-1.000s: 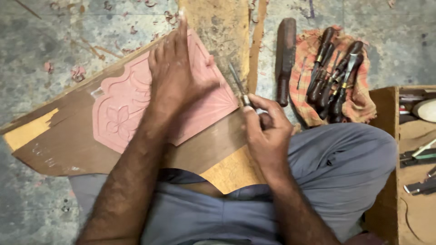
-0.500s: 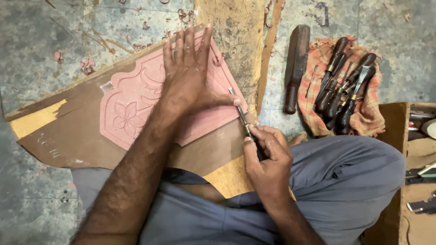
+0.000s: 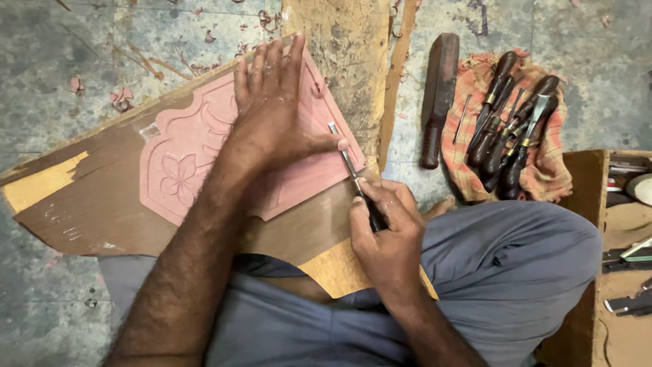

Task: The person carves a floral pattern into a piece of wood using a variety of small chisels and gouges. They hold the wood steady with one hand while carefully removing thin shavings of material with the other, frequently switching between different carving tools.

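My left hand (image 3: 272, 112) flat, fingers spread, pinning pink carved panel (image 3: 197, 153); thumb beside chisel (image 3: 350, 166) tip. My right hand (image 3: 387, 228) clamped on chisel handle. Risk: blade slips toward thumb, or gouges flower relief (image 3: 180, 173) under excess push.

Chisel (image 3: 353, 175) handle hidden in right hand (image 3: 387, 228) fingers.
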